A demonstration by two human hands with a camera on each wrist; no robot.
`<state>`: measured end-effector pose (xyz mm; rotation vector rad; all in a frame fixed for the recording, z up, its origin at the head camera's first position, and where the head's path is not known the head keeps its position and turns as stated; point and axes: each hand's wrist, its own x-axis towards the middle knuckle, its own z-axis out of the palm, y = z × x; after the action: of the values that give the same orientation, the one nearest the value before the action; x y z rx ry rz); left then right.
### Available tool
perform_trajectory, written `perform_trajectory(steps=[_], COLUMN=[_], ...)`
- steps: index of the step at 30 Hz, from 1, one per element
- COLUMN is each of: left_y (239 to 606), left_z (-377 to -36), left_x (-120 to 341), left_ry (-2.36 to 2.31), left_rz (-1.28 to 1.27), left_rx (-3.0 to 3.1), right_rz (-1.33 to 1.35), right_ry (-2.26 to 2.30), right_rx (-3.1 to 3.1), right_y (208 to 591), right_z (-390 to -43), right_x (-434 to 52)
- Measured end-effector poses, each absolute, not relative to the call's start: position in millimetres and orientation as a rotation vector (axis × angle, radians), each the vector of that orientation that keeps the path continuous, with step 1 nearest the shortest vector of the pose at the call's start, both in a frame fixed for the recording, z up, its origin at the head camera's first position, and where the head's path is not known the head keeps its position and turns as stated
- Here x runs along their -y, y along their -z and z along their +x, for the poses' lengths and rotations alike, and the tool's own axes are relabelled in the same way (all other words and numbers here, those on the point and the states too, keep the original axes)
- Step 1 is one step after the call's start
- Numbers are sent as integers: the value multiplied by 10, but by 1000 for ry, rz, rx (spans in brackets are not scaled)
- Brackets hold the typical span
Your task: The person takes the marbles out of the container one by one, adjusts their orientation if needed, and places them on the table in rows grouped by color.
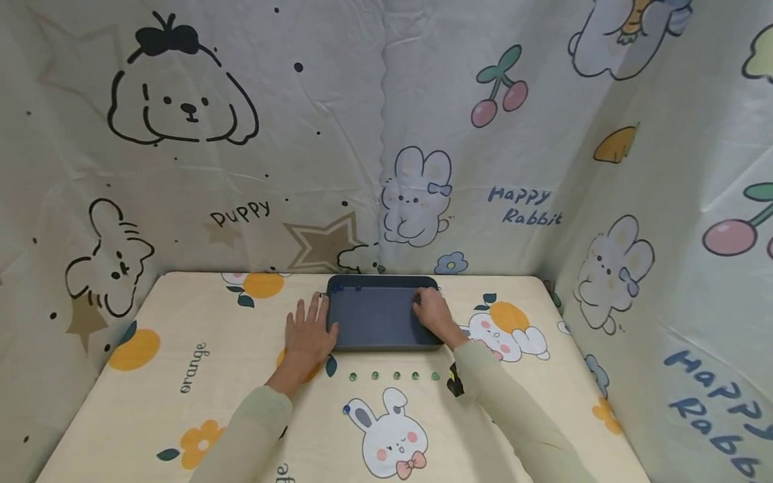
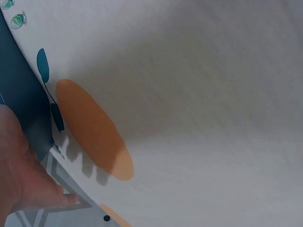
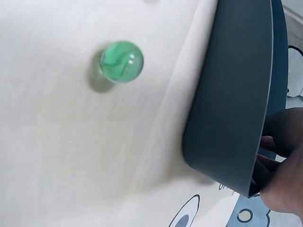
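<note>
A dark blue-grey rectangular tray lies on the patterned cloth, with a few dark blue marbles near its back left corner. My left hand rests against its left side, fingers straight and spread, thumb by the front left wall. At the right end, my right hand reaches over the rim with bent fingers inside the tray. In the right wrist view the tray wall partly covers those fingertips, so whether they pinch anything is hidden. Several green marbles form a row in front of the tray.
Nearer me, a lone blue marble sits by the printed rabbit's ear. A small black-and-yellow item is beside the right sleeve. Printed curtains enclose the table at the back and sides.
</note>
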<state>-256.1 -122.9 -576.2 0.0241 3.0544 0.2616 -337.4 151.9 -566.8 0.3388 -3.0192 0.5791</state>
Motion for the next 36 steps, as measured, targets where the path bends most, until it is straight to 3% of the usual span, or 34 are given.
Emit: perform_trajectory(steps=[15,36], left_y=[5798,5782], left_z=[-2582,-2565], left_x=[1223,1227], left_ry=[-257,-281], left_rz=[51,21], left_rx=[-3052,-3067], right_rz=[230,312], right_ry=[-350,-91], right_rx=[3044,3108], right_y=[5685,5678], right_z=[-3435,-3652], right_x=[-1490,-1464])
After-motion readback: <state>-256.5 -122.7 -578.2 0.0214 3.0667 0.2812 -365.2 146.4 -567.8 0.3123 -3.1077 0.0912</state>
